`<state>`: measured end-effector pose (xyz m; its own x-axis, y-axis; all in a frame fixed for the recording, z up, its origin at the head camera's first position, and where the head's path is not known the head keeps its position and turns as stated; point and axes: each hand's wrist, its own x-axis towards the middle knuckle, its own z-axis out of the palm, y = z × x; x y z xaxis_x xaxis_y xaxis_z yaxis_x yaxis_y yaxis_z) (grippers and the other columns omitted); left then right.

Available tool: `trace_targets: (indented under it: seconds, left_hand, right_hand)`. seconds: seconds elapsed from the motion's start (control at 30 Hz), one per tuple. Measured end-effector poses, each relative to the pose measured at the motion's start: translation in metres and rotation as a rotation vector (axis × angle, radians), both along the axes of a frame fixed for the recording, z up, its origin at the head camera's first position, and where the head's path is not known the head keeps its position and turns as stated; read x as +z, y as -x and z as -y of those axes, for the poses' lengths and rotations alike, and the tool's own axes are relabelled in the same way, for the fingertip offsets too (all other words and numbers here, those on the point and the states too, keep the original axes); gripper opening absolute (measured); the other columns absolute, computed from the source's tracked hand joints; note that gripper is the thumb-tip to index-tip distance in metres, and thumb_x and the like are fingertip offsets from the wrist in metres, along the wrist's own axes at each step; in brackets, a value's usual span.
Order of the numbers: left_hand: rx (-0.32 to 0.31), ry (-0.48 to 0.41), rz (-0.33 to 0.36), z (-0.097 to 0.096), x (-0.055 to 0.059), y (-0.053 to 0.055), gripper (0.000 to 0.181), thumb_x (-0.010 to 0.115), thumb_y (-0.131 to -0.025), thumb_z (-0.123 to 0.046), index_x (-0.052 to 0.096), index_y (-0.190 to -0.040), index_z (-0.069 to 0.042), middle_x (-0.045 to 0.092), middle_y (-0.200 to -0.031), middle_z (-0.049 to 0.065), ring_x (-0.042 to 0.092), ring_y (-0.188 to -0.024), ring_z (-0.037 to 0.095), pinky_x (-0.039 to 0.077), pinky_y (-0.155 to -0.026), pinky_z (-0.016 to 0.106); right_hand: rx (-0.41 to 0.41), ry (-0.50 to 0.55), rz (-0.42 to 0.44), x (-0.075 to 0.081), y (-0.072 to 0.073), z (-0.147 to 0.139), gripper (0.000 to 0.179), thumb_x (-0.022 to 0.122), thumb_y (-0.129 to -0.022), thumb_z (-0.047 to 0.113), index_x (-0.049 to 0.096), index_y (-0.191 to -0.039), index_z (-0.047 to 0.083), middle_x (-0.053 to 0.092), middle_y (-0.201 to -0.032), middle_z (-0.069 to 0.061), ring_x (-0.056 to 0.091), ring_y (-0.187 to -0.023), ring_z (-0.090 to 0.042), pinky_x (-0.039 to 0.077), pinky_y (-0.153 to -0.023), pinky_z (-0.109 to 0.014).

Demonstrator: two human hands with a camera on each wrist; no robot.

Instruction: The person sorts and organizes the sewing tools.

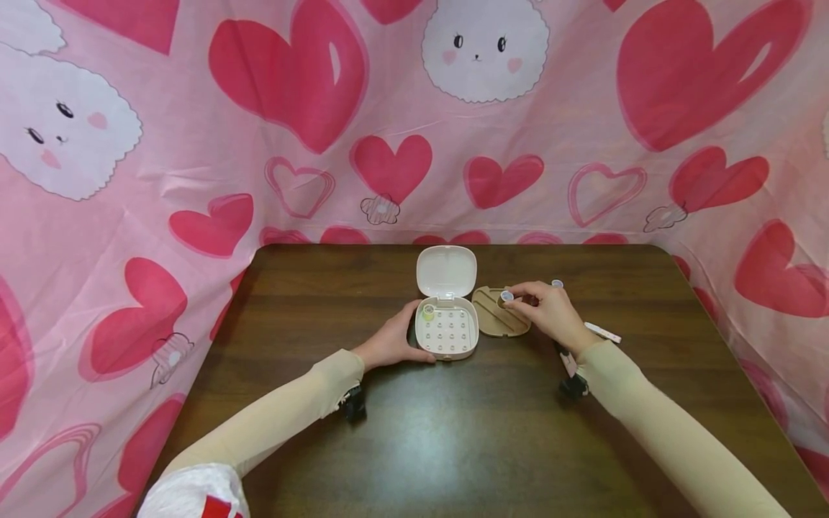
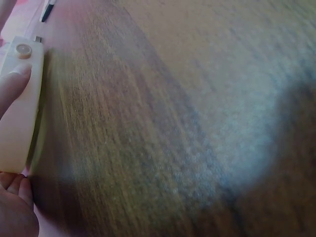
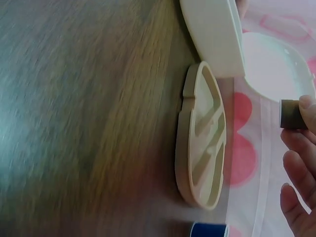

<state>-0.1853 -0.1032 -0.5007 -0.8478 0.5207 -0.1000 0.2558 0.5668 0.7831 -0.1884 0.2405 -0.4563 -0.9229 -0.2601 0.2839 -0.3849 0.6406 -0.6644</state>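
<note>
A white sewing box (image 1: 447, 354) stands on the table with its lid (image 1: 447, 270) raised. Rows of small pegs fill its inside, and a yellow-green thread spool (image 1: 429, 313) occupies the far left corner. My left hand (image 1: 391, 342) grips the box's left side, thumb along the front wall near the round button (image 2: 23, 50). In my right hand (image 1: 550, 314), thumb and fingertips pinch a brown thread spool (image 3: 291, 114) above a tan divided tray (image 1: 500, 325), which lies just right of the box. The other right fingers are loosely bent.
Behind the right hand stands another spool with a pale top (image 1: 557, 284). A dark blue spool (image 3: 210, 230) shows beside the tray in the right wrist view. A slim white item with pink marks (image 1: 602, 332) lies right of the right wrist. Heart-patterned cloth (image 1: 388, 165) hangs behind the table.
</note>
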Motion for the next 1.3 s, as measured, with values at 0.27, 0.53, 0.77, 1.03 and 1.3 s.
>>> trace_targets:
  seconds: [0.27,0.53,0.77,1.03,1.3]
  left_hand:
    - [0.002,0.008,0.012,0.0,0.0,0.0,0.12,0.097,-0.073,-0.038,0.022,-0.163,-0.011,0.04,-0.161,0.011,0.043,-0.144,0.027,0.033,-0.121,0.047]
    - [-0.001,-0.001,0.017,0.0,0.0,0.0,0.12,0.097,-0.073,-0.038,0.022,-0.162,-0.01,0.04,-0.16,0.012,0.044,-0.143,0.028,0.034,-0.121,0.048]
    - [0.001,-0.007,-0.003,0.0,-0.002,0.0,0.12,0.098,-0.071,-0.037,0.024,-0.162,-0.01,0.042,-0.159,0.011,0.045,-0.142,0.027,0.035,-0.12,0.047]
    - [0.01,0.002,-0.007,-0.001,-0.001,-0.001,0.12,0.098,-0.071,-0.037,0.025,-0.162,-0.01,0.041,-0.16,0.012,0.044,-0.143,0.028,0.035,-0.12,0.047]
    - [0.004,0.009,-0.007,0.0,-0.002,0.0,0.12,0.097,-0.072,-0.039,0.024,-0.162,-0.012,0.04,-0.161,0.01,0.045,-0.143,0.026,0.036,-0.119,0.047]
  right_hand:
    - [0.028,0.009,0.015,-0.002,0.0,0.014,0.021,0.082,-0.091,0.016,0.079,-0.111,0.01,0.073,-0.103,-0.008,0.063,-0.091,-0.022,0.053,-0.078,-0.035]
    - [0.094,0.044,0.025,-0.011,0.002,0.025,0.024,0.084,-0.089,0.016,0.079,-0.112,0.012,0.072,-0.118,-0.007,0.061,-0.116,-0.026,0.047,-0.103,-0.049]
    - [0.119,0.054,0.01,-0.014,0.001,0.034,0.023,0.085,-0.088,0.017,0.079,-0.11,0.012,0.074,-0.119,-0.009,0.062,-0.116,-0.028,0.047,-0.104,-0.051]
    - [0.13,0.051,0.05,-0.016,0.003,0.046,0.029,0.085,-0.089,0.02,0.079,-0.114,0.007,0.071,-0.125,-0.012,0.06,-0.12,-0.031,0.046,-0.106,-0.054]
    - [0.128,-0.008,0.016,-0.017,0.005,0.055,0.021,0.085,-0.089,0.023,0.081,-0.107,0.014,0.07,-0.114,-0.003,0.059,-0.11,-0.026,0.04,-0.103,-0.053]
